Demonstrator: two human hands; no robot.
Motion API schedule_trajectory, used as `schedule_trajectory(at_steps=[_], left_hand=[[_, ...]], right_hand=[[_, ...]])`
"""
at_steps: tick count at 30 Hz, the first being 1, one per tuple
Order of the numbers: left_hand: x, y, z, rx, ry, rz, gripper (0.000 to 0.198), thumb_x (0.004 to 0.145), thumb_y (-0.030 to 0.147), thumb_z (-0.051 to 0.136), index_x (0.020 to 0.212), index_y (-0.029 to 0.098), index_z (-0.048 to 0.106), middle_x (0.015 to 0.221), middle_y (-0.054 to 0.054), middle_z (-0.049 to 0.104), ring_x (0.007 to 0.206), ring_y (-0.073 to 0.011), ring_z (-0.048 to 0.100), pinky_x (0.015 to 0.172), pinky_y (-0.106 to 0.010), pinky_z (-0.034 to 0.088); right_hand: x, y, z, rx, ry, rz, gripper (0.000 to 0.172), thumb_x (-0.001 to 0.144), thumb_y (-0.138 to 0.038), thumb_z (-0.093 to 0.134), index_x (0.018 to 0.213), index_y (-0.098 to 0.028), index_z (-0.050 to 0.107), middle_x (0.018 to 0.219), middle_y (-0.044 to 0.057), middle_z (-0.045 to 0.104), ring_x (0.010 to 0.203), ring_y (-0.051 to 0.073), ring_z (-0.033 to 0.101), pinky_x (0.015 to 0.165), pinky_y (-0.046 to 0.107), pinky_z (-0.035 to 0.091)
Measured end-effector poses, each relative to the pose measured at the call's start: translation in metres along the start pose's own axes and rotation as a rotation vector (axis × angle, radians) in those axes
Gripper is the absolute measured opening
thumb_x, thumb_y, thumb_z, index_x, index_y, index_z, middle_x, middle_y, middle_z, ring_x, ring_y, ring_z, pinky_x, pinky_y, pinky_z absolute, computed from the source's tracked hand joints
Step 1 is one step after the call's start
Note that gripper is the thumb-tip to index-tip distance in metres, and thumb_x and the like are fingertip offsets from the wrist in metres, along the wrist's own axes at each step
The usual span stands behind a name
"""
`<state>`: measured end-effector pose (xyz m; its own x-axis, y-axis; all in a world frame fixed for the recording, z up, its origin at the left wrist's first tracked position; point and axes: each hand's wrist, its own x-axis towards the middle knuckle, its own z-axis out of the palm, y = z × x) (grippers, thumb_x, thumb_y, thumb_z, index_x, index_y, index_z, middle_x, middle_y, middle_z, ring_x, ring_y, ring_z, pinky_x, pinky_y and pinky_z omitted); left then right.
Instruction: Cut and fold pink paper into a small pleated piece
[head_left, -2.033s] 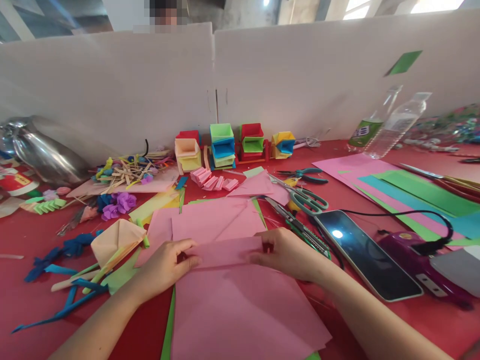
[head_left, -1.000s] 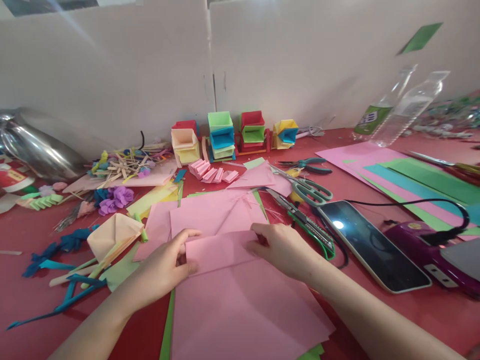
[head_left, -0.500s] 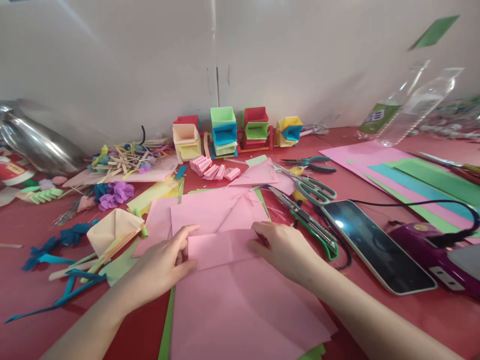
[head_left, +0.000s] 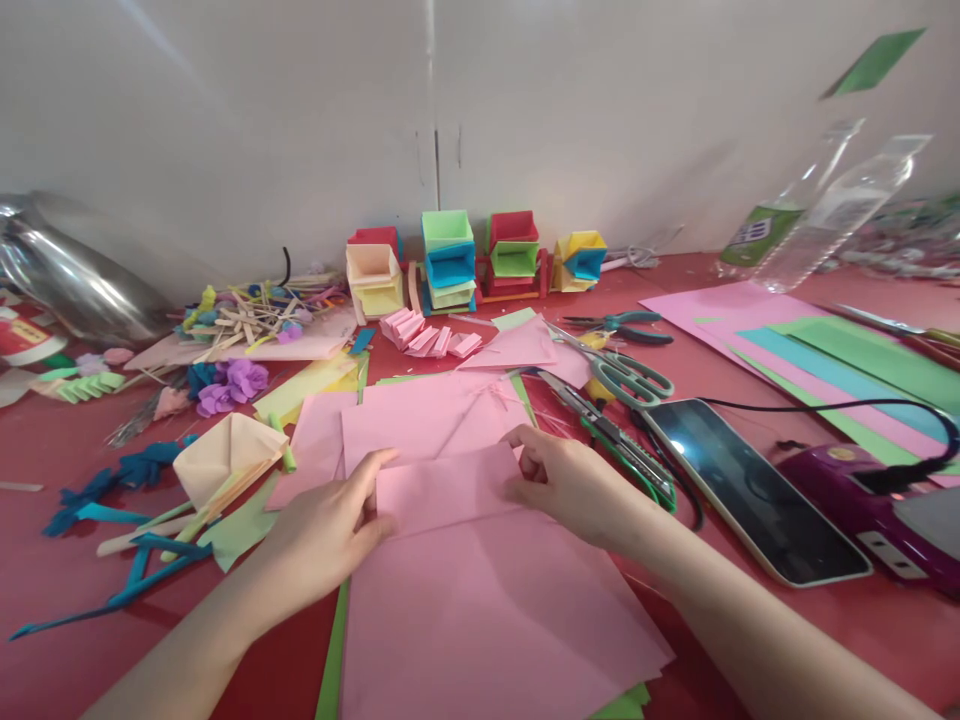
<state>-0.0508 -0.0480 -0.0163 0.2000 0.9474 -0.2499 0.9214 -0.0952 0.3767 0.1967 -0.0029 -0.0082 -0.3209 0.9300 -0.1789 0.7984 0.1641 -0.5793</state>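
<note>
A small rectangular pink paper (head_left: 446, 492) is held slightly raised over larger pink sheets (head_left: 480, 620). My left hand (head_left: 330, 530) pinches its left edge between thumb and fingers. At the right edge, my right hand (head_left: 570, 485) grips the paper with its thumb and curled forefinger. Green sheets (head_left: 330, 650) peek out from under the pink stack. Beyond the hands, thin pink strips (head_left: 491, 392) lie on the paper, and several folded pink pieces (head_left: 427, 333) sit farther back.
Scissors (head_left: 634, 380), a green cutter (head_left: 622, 450), pliers (head_left: 622, 325) and a phone (head_left: 757, 490) lie right. Folded paper boxes (head_left: 448, 262) stand at the back. Paper flowers (head_left: 234, 387) and a metal kettle (head_left: 82, 280) are left, two bottles (head_left: 840, 215) back right.
The fingers of my right hand have shifted slightly at the paper's right edge, and the small sheet looks flatter there. My left hand has hardly moved.
</note>
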Motion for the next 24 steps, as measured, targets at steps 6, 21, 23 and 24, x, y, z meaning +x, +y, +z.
schedule_trajectory(at_steps=[6, 21, 23, 24], left_hand=[[-0.001, 0.005, 0.000, 0.108, -0.005, -0.010, 0.049, 0.086, 0.031, 0.036, 0.134, 0.027, 0.026, 0.081, 0.000, 0.062, 0.074, -0.0204, 0.060, 0.061, -0.026, 0.035], [-0.002, 0.007, 0.003, 0.168, 0.005, -0.016, 0.047, 0.087, 0.029, 0.034, 0.133, 0.025, 0.027, 0.087, -0.002, 0.066, 0.073, -0.0201, 0.063, 0.059, -0.025, 0.037], [-0.002, 0.006, 0.002, 0.153, -0.002, -0.026, 0.048, 0.087, 0.031, 0.033, 0.134, 0.024, 0.026, 0.083, -0.002, 0.065, 0.074, -0.0205, 0.063, 0.060, -0.026, 0.036], [-0.001, 0.005, 0.002, 0.137, -0.010, -0.029, 0.050, 0.086, 0.031, 0.034, 0.134, 0.024, 0.025, 0.081, -0.001, 0.064, 0.074, -0.0206, 0.062, 0.060, -0.026, 0.036]], right_hand=[[-0.003, -0.009, 0.002, -0.108, 0.021, 0.023, 0.024, 0.074, -0.023, 0.058, 0.098, -0.018, 0.056, 0.070, 0.000, 0.061, 0.058, 0.013, 0.052, 0.050, 0.021, 0.029], [-0.004, 0.001, -0.003, 0.032, -0.029, -0.057, 0.048, 0.074, -0.016, 0.052, 0.122, -0.018, 0.047, 0.078, 0.001, 0.063, 0.068, 0.014, 0.056, 0.059, 0.022, 0.037], [-0.004, 0.003, -0.005, 0.049, -0.033, -0.062, 0.049, 0.074, -0.015, 0.051, 0.122, -0.018, 0.047, 0.078, 0.000, 0.063, 0.068, 0.014, 0.056, 0.060, 0.022, 0.038], [-0.004, 0.004, -0.005, 0.045, -0.030, -0.059, 0.049, 0.073, -0.015, 0.051, 0.122, -0.018, 0.047, 0.077, 0.000, 0.064, 0.067, 0.014, 0.056, 0.059, 0.022, 0.038]])
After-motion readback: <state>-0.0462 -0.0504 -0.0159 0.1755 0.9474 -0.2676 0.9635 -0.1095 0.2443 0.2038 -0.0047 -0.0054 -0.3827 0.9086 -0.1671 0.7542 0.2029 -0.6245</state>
